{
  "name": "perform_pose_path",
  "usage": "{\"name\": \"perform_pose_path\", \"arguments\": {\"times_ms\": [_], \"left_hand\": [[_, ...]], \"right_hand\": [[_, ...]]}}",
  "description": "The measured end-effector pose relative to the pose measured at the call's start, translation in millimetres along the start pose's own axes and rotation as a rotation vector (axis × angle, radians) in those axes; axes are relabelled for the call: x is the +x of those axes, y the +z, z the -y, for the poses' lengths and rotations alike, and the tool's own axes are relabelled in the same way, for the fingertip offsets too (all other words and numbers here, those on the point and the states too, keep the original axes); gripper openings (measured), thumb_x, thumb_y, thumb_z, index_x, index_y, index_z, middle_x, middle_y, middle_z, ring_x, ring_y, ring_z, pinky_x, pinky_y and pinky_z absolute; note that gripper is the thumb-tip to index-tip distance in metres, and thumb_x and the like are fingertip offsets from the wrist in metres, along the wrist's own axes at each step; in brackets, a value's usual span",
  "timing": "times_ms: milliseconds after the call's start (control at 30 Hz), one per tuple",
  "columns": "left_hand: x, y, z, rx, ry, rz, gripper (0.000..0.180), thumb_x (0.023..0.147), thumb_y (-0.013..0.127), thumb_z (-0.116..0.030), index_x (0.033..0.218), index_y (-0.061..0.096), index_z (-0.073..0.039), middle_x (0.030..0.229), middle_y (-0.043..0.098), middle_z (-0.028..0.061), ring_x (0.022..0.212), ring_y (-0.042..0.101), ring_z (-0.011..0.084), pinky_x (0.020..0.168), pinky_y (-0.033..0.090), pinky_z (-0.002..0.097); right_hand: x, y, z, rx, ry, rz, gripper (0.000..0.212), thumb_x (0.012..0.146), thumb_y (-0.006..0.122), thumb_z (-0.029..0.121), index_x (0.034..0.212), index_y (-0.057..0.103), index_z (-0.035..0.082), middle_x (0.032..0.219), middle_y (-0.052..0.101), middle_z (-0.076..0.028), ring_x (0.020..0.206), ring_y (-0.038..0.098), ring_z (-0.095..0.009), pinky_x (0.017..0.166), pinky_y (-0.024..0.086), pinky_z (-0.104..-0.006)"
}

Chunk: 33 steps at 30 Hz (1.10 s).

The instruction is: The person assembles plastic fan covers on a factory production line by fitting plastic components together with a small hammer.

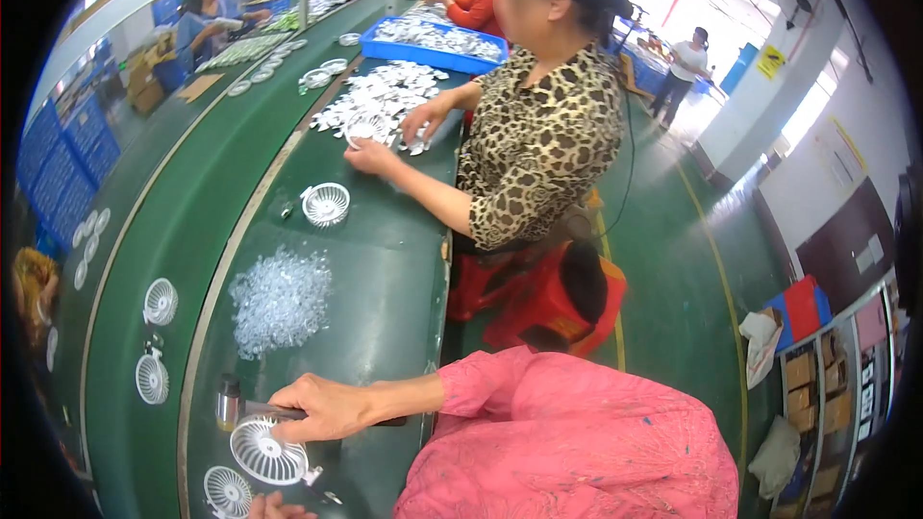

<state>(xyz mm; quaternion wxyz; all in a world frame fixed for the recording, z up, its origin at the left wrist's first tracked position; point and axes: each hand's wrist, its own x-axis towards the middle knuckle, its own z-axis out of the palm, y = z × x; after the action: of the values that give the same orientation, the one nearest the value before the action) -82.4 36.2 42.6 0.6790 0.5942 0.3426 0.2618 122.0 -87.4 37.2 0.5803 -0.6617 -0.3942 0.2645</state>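
Note:
My right hand (322, 409) is closed around a dark stick-like tool (388, 421), whose end shows behind the wrist. Its fingers reach the rim of a round white fan grille (267, 456) on the green worktop. At the bottom edge are a few fingertips of my left hand (277, 507); the rest is cut off, so its grip is unclear. Just beside them lies a second white fan grille (229, 492). A small bottle with a dark cap (228, 402) stands by the nearer grille. Farther up, a heap of small clear plastic parts (281, 303) covers part of the worktop.
Another white grille (325, 204) sits beyond the heap. A co-worker in a leopard-print top (553, 139) handles a grille beside piled white parts (385, 96) and a blue bin (433, 50). On the left, a green conveyor (192, 240) carries more white grilles (152, 378).

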Motion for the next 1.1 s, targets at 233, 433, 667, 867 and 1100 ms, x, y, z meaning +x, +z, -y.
{"name": "perform_pose_path", "arguments": {"times_ms": [233,433,667,867,1100], "left_hand": [[-17,31,1,-0.147,-0.262,0.502,0.046,0.102,0.047,-0.034,0.126,0.047,0.004,0.098,0.068,0.0213,0.062,0.063,0.0184,0.051,0.053,0.0276],[-12,56,9,-0.180,-0.265,0.568,0.044,0.100,0.052,-0.032,0.123,0.051,0.005,0.106,0.068,0.0223,0.058,0.057,0.0161,0.048,0.047,0.0248],[-12,55,21,-0.322,-0.340,0.505,0.029,0.099,0.055,-0.022,0.114,0.055,0.003,0.093,0.067,0.0143,0.059,0.057,0.0137,0.045,0.048,0.0267],[-12,69,21,-0.471,-0.410,0.406,0.030,0.102,0.050,-0.025,0.113,0.049,0.003,0.077,0.063,0.0159,0.059,0.064,0.0244,0.050,0.053,0.0343],[-8,48,9,-0.537,-0.392,0.284,0.035,0.103,0.048,-0.027,0.119,0.048,0.004,0.100,0.062,0.0185,0.067,0.064,0.0211,0.053,0.055,0.0337]], "right_hand": [[-16,-11,-4,0.011,-0.104,-0.064,0.035,0.090,0.060,0.027,0.085,0.062,-0.007,0.063,0.057,-0.017,0.055,0.052,-0.021,0.053,0.040,-0.0379],[-31,-26,-8,0.040,-0.147,-0.204,0.040,0.086,0.061,0.029,0.071,0.056,-0.008,0.057,0.050,-0.020,0.049,0.045,-0.024,0.050,0.037,-0.0417],[-31,-22,-13,-0.069,-0.128,-0.102,0.026,0.089,0.061,0.022,0.095,0.064,-0.003,0.074,0.062,-0.020,0.062,0.059,-0.024,0.060,0.049,-0.0373],[-30,-28,-15,-0.040,0.091,-0.079,0.023,0.095,0.062,0.015,0.110,0.066,-0.002,0.080,0.065,-0.004,0.075,0.057,-0.005,0.064,0.049,-0.0255],[10,0,-23,0.149,0.141,0.117,0.025,0.097,0.059,0.013,0.112,0.064,-0.007,0.091,0.066,-0.001,0.083,0.056,-0.005,0.070,0.048,-0.0240]]}}
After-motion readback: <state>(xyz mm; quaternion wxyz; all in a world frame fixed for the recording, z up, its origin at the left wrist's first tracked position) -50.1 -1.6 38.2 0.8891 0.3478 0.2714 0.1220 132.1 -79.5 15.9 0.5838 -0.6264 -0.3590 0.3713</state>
